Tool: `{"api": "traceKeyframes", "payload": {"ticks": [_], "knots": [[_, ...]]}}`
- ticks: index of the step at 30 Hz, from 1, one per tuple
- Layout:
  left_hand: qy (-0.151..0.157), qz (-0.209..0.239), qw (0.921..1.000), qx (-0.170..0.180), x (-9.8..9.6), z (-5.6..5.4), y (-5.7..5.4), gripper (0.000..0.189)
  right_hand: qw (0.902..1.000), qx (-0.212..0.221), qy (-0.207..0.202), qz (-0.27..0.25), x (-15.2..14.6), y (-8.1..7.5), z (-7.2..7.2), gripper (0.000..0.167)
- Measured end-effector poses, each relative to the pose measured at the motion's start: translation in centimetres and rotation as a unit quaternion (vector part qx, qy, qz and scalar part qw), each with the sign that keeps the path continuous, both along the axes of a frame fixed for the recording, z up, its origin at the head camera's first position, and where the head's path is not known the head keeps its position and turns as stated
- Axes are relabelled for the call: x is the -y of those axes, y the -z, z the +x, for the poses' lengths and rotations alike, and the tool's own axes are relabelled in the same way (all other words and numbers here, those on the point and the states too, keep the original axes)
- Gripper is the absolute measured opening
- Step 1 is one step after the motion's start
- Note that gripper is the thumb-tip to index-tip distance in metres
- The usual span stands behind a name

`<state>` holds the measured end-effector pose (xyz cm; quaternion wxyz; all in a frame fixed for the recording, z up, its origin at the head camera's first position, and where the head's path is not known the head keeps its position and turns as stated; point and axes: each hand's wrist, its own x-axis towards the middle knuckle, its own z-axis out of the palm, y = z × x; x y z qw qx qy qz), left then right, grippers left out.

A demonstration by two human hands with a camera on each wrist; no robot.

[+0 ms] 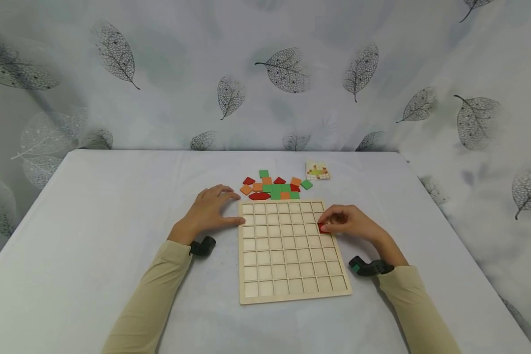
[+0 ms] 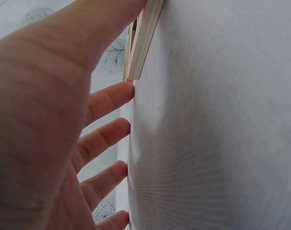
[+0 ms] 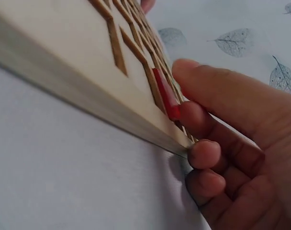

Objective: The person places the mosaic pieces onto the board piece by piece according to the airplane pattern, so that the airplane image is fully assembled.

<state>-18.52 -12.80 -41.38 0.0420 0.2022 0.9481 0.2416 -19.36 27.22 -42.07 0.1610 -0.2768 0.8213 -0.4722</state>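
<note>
A square wooden grid board (image 1: 276,244) lies flat on the table. My right hand (image 1: 349,221) is at its right side, with thumb and fingertips around a small red tile (image 1: 322,229) in a cell of the rightmost column. In the right wrist view the red tile (image 3: 167,98) leans against the cell's raised edge, a fingertip at its lower end and the thumb (image 3: 186,69) just above. My left hand (image 1: 208,209) spreads beside the board's left edge. Its thumb touches the frame near the upper left corner, and its other fingers (image 2: 105,141) extend over the white cloth.
Beyond the board's far edge lies a cluster of green tiles (image 1: 276,189), orange tiles (image 1: 257,187) and red tiles (image 1: 259,196). Right of them is a small printed pattern card (image 1: 317,171). A leaf-patterned curtain (image 1: 265,108) hangs behind the white table (image 1: 115,221).
</note>
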Motion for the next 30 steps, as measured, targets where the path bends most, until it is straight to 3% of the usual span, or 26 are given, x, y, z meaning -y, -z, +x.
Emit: {"api": "traceKeyframes", "payload": {"ticks": [12, 25, 30], "knots": [[0.003, 0.006, 1.0, 0.0, 0.16, -0.07, 0.17, 0.065, 0.9988, -0.009, -0.043, -0.02, -0.31, 0.15, -0.14, 0.021], [0.006, 0.008, 0.9999, -0.003, 0.11, -0.16, 0.16, 0.064, 0.9989, -0.039, -0.024, 0.0, 0.06, -0.48, 0.68, 0.016], [0.005, 0.008, 1.0, -0.001, 0.13, -0.14, 0.13, 0.064, 0.9991, -0.039, 0.008, 0.016, 0.18, -0.66, 0.64, 0.01]]}}
